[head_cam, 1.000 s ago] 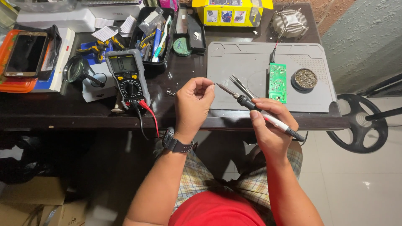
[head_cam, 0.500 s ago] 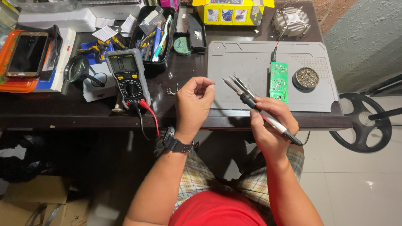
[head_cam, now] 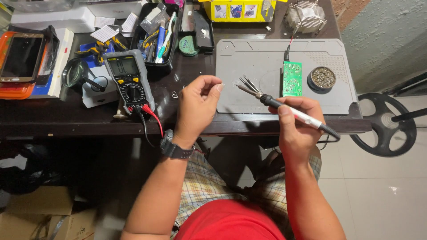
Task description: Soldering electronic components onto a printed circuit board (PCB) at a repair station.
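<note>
My right hand [head_cam: 294, 126] grips a pen-shaped soldering iron [head_cam: 293, 113] with a white and black body. Its metal tip points left over the grey work mat [head_cam: 262, 58], close to my left fingertips. My left hand [head_cam: 198, 106], with a black watch on the wrist, hovers at the mat's left edge. Its thumb and fingers are pinched together, and I see nothing between them. Silver tweezers [head_cam: 250, 83] lie on the mat just behind the iron's tip. A green circuit board [head_cam: 292, 78] lies to their right.
A round tin of brass wool [head_cam: 323, 78] sits beside the board. A multimeter [head_cam: 129, 80] with red and black leads, a magnifying glass [head_cam: 72, 73], a phone [head_cam: 21, 57] and a black tool tray [head_cam: 156, 40] crowd the dark desk's left. A black wheel [head_cam: 383, 125] stands to the right on the floor.
My right hand has lifted the soldering iron slightly and shifted its tip a little to the right. My left hand stays pinched in almost the same spot.
</note>
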